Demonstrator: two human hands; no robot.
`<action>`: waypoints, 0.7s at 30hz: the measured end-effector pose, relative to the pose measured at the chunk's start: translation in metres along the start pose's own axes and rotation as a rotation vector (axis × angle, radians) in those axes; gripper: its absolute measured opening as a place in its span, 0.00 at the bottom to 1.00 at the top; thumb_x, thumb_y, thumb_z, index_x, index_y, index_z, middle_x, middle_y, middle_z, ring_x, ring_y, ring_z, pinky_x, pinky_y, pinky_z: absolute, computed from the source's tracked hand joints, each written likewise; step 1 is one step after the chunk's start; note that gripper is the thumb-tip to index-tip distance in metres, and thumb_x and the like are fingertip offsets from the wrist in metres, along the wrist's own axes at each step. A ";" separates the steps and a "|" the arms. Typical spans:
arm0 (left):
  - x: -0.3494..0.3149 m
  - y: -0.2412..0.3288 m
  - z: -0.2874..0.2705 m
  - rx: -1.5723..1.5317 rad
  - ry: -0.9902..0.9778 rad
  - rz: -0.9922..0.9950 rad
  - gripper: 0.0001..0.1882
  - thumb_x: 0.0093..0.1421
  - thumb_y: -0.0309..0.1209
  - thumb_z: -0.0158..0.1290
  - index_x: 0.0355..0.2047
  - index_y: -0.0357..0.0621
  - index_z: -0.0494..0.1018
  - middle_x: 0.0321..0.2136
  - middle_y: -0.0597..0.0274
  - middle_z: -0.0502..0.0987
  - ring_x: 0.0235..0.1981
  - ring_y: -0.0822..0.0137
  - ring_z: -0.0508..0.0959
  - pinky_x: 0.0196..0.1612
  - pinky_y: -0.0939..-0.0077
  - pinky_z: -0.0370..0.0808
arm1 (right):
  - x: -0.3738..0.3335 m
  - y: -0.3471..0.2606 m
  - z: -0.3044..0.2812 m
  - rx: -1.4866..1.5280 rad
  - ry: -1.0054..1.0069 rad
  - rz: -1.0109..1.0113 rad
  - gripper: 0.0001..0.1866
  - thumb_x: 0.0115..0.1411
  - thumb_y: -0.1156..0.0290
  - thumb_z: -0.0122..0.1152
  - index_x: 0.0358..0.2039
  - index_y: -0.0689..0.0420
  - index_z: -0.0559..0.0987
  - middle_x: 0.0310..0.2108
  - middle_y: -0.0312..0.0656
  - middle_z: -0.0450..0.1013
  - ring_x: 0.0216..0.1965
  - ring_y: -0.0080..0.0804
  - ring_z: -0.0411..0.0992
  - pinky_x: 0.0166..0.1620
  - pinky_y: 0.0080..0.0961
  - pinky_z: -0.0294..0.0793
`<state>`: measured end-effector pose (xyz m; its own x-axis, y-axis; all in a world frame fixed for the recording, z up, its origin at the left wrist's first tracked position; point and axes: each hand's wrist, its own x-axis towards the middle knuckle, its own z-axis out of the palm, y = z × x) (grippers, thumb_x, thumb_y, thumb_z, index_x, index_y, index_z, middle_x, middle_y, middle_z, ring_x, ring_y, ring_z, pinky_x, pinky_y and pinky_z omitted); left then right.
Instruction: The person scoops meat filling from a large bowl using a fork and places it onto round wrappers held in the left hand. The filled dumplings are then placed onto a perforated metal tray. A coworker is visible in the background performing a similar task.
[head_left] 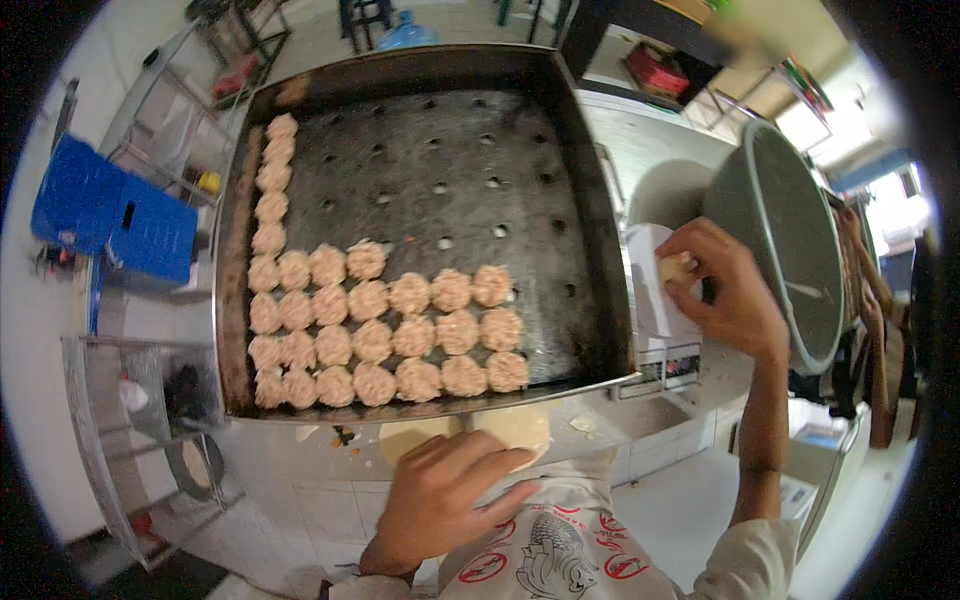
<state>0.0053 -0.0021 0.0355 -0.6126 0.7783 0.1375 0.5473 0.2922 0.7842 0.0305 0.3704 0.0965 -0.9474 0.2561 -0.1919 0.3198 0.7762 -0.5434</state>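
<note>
My left hand (455, 495) is low in the middle, fingers stretched and thumb apart. Its fingertips reach the edge of a round pale dough wrapper (525, 428); whether they touch it I cannot tell. Another round wrapper (412, 436) lies to its left, partly under the tray's front edge. Off to the right, my right hand (735, 290) pinches a small pale lump (677, 267) between thumb and fingers, above a white box-like thing (645, 265). Rows of round, pinkish meat dumplings (372, 340) fill the front and left side of a big dark metal tray (605, 270) with holes in its bottom.
A large grey tub (765, 240) stands beyond my right hand. Blue crates (130, 210) and a wire rack (150, 440) are at the left. Small scraps (345, 437) lie on the counter before the tray. Another person's arms (872, 290) show at the far right.
</note>
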 end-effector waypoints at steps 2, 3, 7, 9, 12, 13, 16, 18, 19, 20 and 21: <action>0.004 -0.001 0.009 0.026 -0.103 -0.079 0.19 0.56 0.43 0.72 0.44 0.51 0.85 0.38 0.64 0.81 0.36 0.60 0.83 0.42 0.63 0.81 | 0.020 -0.034 -0.005 0.139 0.001 -0.269 0.19 0.57 0.76 0.72 0.51 0.58 0.82 0.53 0.43 0.75 0.55 0.33 0.76 0.55 0.32 0.79; 0.006 -0.003 0.012 0.087 -0.129 -0.083 0.20 0.58 0.43 0.70 0.48 0.51 0.83 0.40 0.64 0.79 0.40 0.59 0.82 0.44 0.63 0.82 | 0.033 -0.053 -0.002 0.252 0.014 -0.349 0.20 0.58 0.75 0.72 0.52 0.58 0.82 0.54 0.42 0.75 0.55 0.31 0.76 0.54 0.31 0.79; 0.009 -0.009 0.020 0.029 -0.073 -0.139 0.15 0.62 0.41 0.67 0.46 0.52 0.84 0.39 0.65 0.81 0.39 0.60 0.83 0.43 0.64 0.82 | 0.115 -0.110 0.052 0.212 -0.251 -0.638 0.22 0.61 0.73 0.73 0.56 0.58 0.81 0.55 0.42 0.75 0.53 0.34 0.78 0.54 0.33 0.82; 0.007 -0.013 0.020 0.034 -0.081 -0.093 0.14 0.63 0.40 0.67 0.46 0.52 0.84 0.38 0.66 0.81 0.39 0.61 0.84 0.43 0.64 0.82 | 0.150 -0.123 0.082 0.139 -0.360 -0.676 0.23 0.60 0.75 0.73 0.56 0.58 0.80 0.55 0.44 0.75 0.51 0.35 0.79 0.54 0.33 0.83; 0.003 -0.018 0.021 0.021 -0.067 -0.059 0.11 0.65 0.39 0.64 0.45 0.53 0.83 0.39 0.67 0.81 0.38 0.61 0.84 0.42 0.64 0.82 | 0.178 -0.129 0.116 0.057 -0.475 -0.687 0.25 0.57 0.79 0.70 0.57 0.60 0.80 0.52 0.46 0.77 0.46 0.39 0.81 0.49 0.34 0.84; 0.001 -0.020 0.022 0.022 -0.048 -0.051 0.11 0.65 0.39 0.63 0.45 0.53 0.83 0.39 0.66 0.81 0.38 0.60 0.85 0.42 0.64 0.83 | 0.182 -0.128 0.123 0.080 -0.494 -0.694 0.25 0.55 0.81 0.68 0.56 0.61 0.81 0.50 0.48 0.78 0.43 0.42 0.81 0.45 0.34 0.84; -0.002 -0.026 0.026 0.002 -0.073 -0.052 0.10 0.65 0.38 0.61 0.45 0.53 0.83 0.40 0.65 0.81 0.39 0.59 0.85 0.41 0.62 0.83 | 0.181 -0.128 0.132 0.098 -0.498 -0.720 0.26 0.53 0.83 0.65 0.55 0.63 0.80 0.48 0.49 0.78 0.39 0.43 0.82 0.42 0.34 0.84; -0.003 -0.030 0.028 -0.008 -0.096 -0.042 0.10 0.64 0.37 0.61 0.44 0.52 0.82 0.41 0.64 0.81 0.39 0.58 0.86 0.41 0.61 0.84 | 0.179 -0.128 0.133 0.089 -0.441 -0.746 0.25 0.53 0.84 0.65 0.54 0.63 0.81 0.47 0.48 0.78 0.38 0.42 0.82 0.42 0.34 0.84; -0.003 -0.031 0.029 -0.010 -0.099 -0.031 0.10 0.63 0.37 0.61 0.44 0.52 0.82 0.41 0.64 0.81 0.40 0.58 0.86 0.41 0.61 0.84 | 0.178 -0.128 0.132 0.074 -0.440 -0.754 0.23 0.55 0.84 0.66 0.54 0.62 0.81 0.47 0.48 0.78 0.38 0.40 0.82 0.43 0.35 0.84; -0.003 -0.032 0.029 -0.003 -0.104 -0.016 0.11 0.62 0.36 0.62 0.44 0.53 0.82 0.41 0.64 0.81 0.40 0.58 0.86 0.41 0.60 0.84 | 0.179 -0.128 0.132 0.048 -0.464 -0.688 0.23 0.55 0.84 0.67 0.54 0.62 0.82 0.47 0.47 0.79 0.40 0.39 0.82 0.44 0.34 0.85; -0.003 -0.033 0.028 -0.018 -0.108 -0.015 0.11 0.62 0.36 0.62 0.44 0.53 0.82 0.41 0.64 0.81 0.40 0.58 0.86 0.41 0.60 0.84 | 0.179 -0.128 0.132 0.050 -0.465 -0.644 0.23 0.55 0.84 0.68 0.54 0.62 0.82 0.48 0.46 0.79 0.41 0.37 0.82 0.45 0.33 0.85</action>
<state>0.0051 0.0016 -0.0078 -0.5552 0.8295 0.0610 0.5278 0.2947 0.7966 -0.1791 0.2408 0.0243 -0.8483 -0.5099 -0.1429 -0.2792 0.6600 -0.6975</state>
